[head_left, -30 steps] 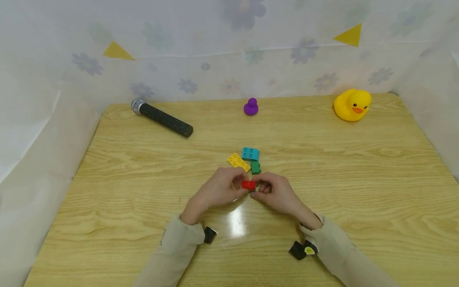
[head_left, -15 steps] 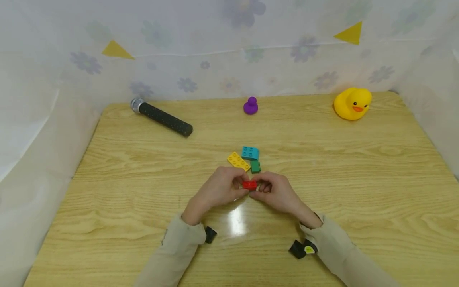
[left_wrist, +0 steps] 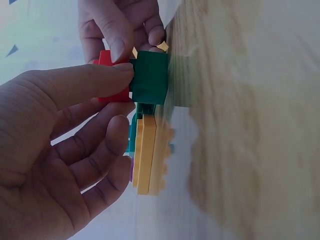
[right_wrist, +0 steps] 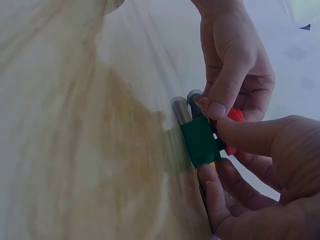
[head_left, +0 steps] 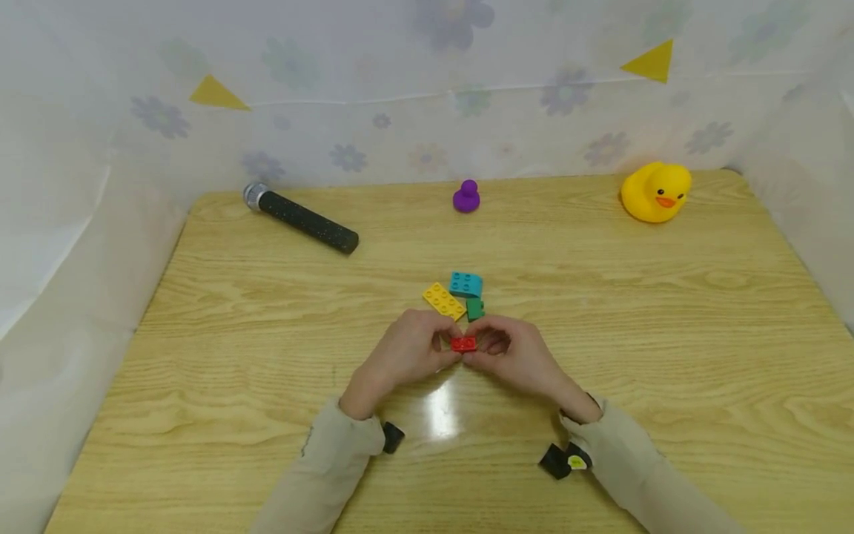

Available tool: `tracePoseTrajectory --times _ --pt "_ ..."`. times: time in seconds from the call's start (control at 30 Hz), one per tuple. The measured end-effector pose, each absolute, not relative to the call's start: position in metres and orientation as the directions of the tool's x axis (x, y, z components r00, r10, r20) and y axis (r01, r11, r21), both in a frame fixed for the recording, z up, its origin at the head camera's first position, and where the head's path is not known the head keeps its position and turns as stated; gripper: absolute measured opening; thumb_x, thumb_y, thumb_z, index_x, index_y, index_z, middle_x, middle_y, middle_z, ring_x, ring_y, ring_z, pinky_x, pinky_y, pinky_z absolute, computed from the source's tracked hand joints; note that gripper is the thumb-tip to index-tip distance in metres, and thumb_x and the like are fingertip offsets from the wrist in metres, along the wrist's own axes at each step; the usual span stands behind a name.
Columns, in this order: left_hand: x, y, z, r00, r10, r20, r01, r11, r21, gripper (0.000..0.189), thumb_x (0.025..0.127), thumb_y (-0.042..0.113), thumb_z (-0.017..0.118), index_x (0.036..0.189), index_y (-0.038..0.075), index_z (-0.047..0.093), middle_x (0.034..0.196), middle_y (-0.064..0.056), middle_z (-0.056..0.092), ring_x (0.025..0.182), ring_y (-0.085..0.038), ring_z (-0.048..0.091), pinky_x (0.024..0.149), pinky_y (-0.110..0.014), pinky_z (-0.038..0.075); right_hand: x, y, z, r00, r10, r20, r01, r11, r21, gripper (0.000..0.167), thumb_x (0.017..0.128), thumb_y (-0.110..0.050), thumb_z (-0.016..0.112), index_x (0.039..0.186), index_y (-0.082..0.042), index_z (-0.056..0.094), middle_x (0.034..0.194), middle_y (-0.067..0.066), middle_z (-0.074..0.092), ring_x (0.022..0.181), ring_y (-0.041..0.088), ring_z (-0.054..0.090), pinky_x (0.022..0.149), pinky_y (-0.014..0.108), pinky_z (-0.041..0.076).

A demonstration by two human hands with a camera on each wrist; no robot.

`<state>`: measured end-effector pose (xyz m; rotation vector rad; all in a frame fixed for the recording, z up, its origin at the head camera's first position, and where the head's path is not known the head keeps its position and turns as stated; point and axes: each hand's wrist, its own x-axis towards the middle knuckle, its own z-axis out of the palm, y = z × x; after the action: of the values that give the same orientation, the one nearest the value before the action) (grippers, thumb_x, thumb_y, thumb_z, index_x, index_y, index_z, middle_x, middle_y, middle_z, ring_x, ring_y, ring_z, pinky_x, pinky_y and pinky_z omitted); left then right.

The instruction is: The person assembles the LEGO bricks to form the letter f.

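Note:
A small red toy brick (head_left: 463,344), its studs facing up, sits between both hands near the middle of the table. My left hand (head_left: 412,347) pinches it from the left with thumb and fingers. From the right, my right hand (head_left: 515,352) pinches it too, the two thumbs almost meeting in front. Under it, a green brick (left_wrist: 151,78) stands close over the tabletop, hidden in the head view. Its studs show in a narrow gap below the red brick (right_wrist: 236,116) in the right wrist view.
Just beyond the hands lie a yellow brick (head_left: 442,300), a blue brick (head_left: 465,285) and another green brick (head_left: 474,308). Along the back of the wooden table (head_left: 220,356) are a microphone (head_left: 303,221), a small purple duck (head_left: 466,198) and a large yellow duck (head_left: 657,194).
The red brick has tipped so that its studs now face up. The green below it, glimpsed a second ago, is covered in the head view. My right fingers have closed in slightly.

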<state>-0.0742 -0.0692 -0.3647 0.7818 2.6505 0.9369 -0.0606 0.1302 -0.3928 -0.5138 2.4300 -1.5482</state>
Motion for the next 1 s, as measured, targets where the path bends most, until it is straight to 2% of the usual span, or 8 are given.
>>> tracePoseTrajectory --times 0.2,0.43,0.87,1.0 --pt "-0.0751 -0.0691 -0.3628 -0.839 0.542 -0.050 0.396 0.670 0.628 0.010 0.080 0.019 0.079 0.088 0.015 0.074 0.071 0.009 0.061 0.061 -0.005 0.051 0.056 -0.021 0.043 -0.0646 0.1327 -0.3923 -0.914 -0.403 -0.055 -0.085 0.320 -0.944 0.019 0.079 -0.007 0.079 0.096 -0.005 0.070 0.088 0.006 0.069 0.078 0.018 0.066 0.069 0.028 0.055" --pt "-0.0759 -0.0671 -0.3612 -0.842 0.536 -0.067 0.382 0.679 0.627 0.012 0.080 0.021 0.078 0.090 0.015 0.075 0.072 0.008 0.061 0.063 -0.007 0.052 0.057 -0.021 0.043 -0.0670 0.1350 -0.3921 -0.911 -0.402 -0.090 -0.056 0.336 -0.940 0.017 0.078 -0.007 0.079 0.093 -0.005 0.070 0.088 0.006 0.069 0.077 0.018 0.065 0.068 0.027 0.054" --pt "-0.0757 -0.0649 -0.3658 -0.838 0.539 -0.085 0.355 0.657 0.665 0.008 0.079 0.017 0.078 0.084 0.012 0.075 0.075 0.006 0.066 0.070 -0.007 0.056 0.065 -0.023 0.046 -0.0645 0.1328 -0.3898 -0.904 -0.420 -0.082 -0.088 0.371 -0.924 0.013 0.078 -0.005 0.078 0.088 -0.008 0.070 0.081 0.002 0.067 0.071 0.015 0.062 0.062 0.026 0.052" --pt "-0.0765 -0.0661 -0.3686 -0.829 0.551 -0.096 0.358 0.654 0.666 0.008 0.080 0.017 0.078 0.085 0.011 0.075 0.072 0.006 0.064 0.067 -0.007 0.054 0.062 -0.023 0.046 -0.0640 0.1312 -0.3895 -0.904 -0.418 -0.090 -0.089 0.389 -0.917 0.013 0.078 -0.006 0.078 0.088 -0.009 0.070 0.080 0.000 0.067 0.070 0.015 0.062 0.062 0.026 0.051"
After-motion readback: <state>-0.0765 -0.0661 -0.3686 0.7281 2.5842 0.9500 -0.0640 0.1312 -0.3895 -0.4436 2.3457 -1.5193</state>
